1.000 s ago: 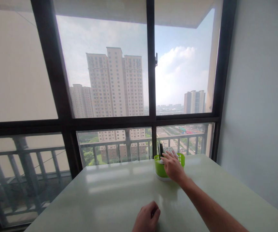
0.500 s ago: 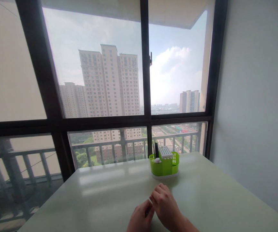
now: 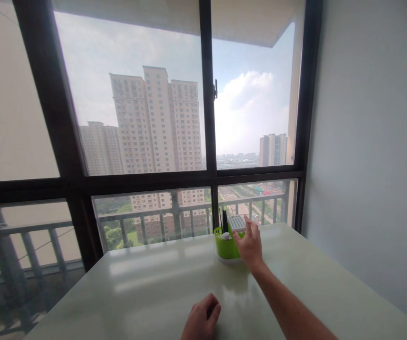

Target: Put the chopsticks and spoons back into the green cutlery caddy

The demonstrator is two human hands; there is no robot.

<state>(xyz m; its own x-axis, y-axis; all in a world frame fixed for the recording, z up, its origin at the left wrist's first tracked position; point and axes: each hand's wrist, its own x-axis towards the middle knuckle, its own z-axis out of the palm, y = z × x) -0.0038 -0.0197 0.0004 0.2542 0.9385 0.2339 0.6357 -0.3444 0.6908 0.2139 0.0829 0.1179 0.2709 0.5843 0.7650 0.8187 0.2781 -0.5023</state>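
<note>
While right hand (image 3: 250, 245) reaches, grip apart, green caddy (image 3: 225, 246) just beyond fingertips, left hand (image 3: 200, 322) fisted.

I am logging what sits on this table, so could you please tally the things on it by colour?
Green: 1, the green plastic slotted caddy by the window, which the right hand reaches
White: 2, a white ribbed plastic block and a small white rounded piece in the caddy
Black: 1 cluster of upright black sticks, number unclear
Total: 4
</note>
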